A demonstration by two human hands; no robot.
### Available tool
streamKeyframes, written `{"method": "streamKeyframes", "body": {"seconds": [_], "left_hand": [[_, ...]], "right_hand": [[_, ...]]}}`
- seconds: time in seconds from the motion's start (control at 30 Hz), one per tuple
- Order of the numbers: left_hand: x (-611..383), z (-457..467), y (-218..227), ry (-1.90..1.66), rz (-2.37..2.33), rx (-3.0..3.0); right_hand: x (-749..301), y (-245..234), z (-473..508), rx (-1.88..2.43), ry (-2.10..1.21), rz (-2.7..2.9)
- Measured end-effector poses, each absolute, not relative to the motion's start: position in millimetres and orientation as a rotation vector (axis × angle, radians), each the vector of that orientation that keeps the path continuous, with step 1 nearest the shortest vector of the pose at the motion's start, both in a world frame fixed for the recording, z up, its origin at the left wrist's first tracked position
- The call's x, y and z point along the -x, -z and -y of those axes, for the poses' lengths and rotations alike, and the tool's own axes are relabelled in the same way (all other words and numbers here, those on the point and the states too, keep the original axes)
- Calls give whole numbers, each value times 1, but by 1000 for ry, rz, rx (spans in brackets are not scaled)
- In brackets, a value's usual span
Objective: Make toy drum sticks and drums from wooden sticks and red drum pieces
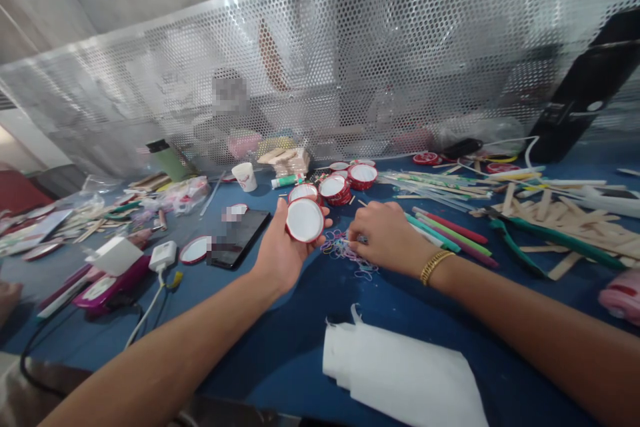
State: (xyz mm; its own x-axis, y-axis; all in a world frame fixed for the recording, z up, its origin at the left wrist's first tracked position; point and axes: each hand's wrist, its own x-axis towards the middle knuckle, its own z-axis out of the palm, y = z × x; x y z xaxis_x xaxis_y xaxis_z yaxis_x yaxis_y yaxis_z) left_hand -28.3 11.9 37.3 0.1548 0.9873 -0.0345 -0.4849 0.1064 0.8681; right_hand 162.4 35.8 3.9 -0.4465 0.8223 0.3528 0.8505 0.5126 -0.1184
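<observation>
My left hand is closed around a shallow round lid, white inside with a red rim, tilted so that its inside faces me. Just right of it, my right hand reaches down to a pile of thin coloured rubber bands. Its fingers are pinched together at the pile; what is between the fingertips, if anything, is too small to make out. Behind my hands stand several more red-rimmed lids, some stacked. A gold bracelet circles my right wrist.
Coloured pens, green-handled pliers and wooden sticks lie right. A phone, white charger and paper cup are left. White cloth or paper lies in front. A perforated metal screen stands behind; another person's hand shows left.
</observation>
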Motion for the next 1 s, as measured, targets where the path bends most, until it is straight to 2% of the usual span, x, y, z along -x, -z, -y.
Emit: {"method": "streamKeyframes", "body": {"seconds": [0.13, 0.27, 0.33, 0.4, 0.57, 1.0], "left_hand": [[28, -12, -39, -1267, -773, -836], [28, -12, -39, -1260, -781, -848], [28, -12, -39, -1257, -790, -851], [28, -12, -39, -1261, -798, -850], [28, -12, -38, -1275, -789, -863], [27, -10, -34, -1153, -756, -915]], "right_hand": [[-166, -4, -37, 1345, -22, 2239], [-175, -6, -45, 1147, -519, 1924], [-179, -8, -48, 1133, -648, 1844], [-182, -11, -48, 1141, -622, 1873], [-187, -24, -40, 1178, -204, 2109], [-192, -38, -28, 1290, -267, 2312]]}}
